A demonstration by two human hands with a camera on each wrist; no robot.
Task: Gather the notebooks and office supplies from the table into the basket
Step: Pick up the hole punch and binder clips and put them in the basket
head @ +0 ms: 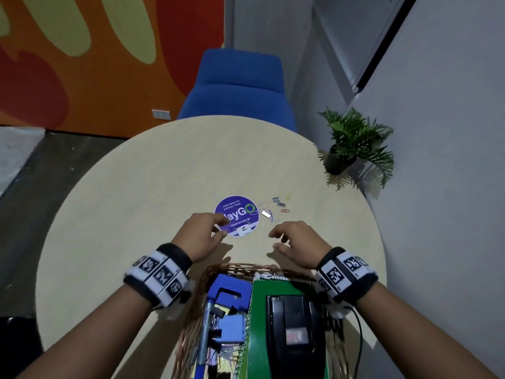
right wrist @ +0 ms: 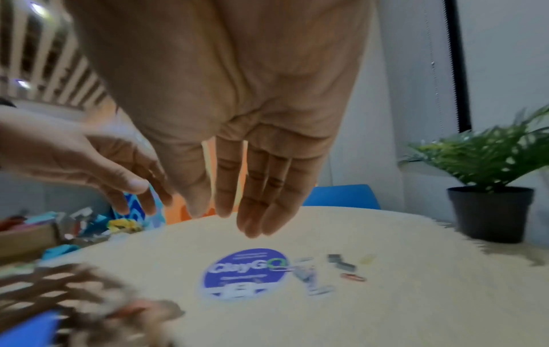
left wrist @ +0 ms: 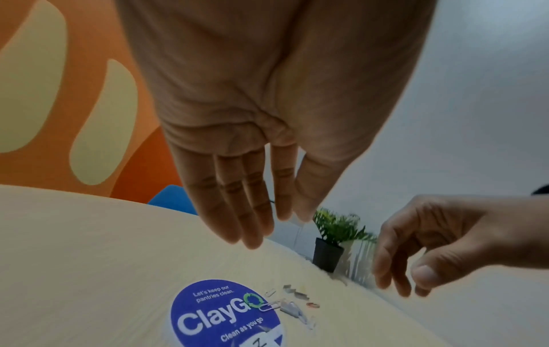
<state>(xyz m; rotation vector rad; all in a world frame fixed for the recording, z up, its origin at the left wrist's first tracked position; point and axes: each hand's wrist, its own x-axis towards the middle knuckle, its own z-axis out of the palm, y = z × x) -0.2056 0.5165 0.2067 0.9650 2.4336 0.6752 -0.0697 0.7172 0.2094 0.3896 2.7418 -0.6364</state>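
A woven basket (head: pixel 232 269) stands at the table's near edge and holds a green spiral notebook (head: pixel 259 310), a black stapler (head: pixel 295 332), a blue hole punch (head: pixel 229 294) and pens. Several paper clips and staple strips (head: pixel 273 210) lie scattered on the round beige table (head: pixel 123 214), just right of a purple round sticker (head: pixel 237 214). My left hand (head: pixel 210 228) hovers over the sticker's left edge, fingers relaxed and empty. My right hand (head: pixel 284 236) hovers just short of the clips, fingers loosely bent and empty. The clips (left wrist: pixel 291 305) (right wrist: pixel 326 272) show in both wrist views.
A small potted plant (head: pixel 352 143) stands at the table's right edge by the white wall. A blue chair (head: pixel 240 88) sits beyond the far edge. Dark floor lies to the left of the table.
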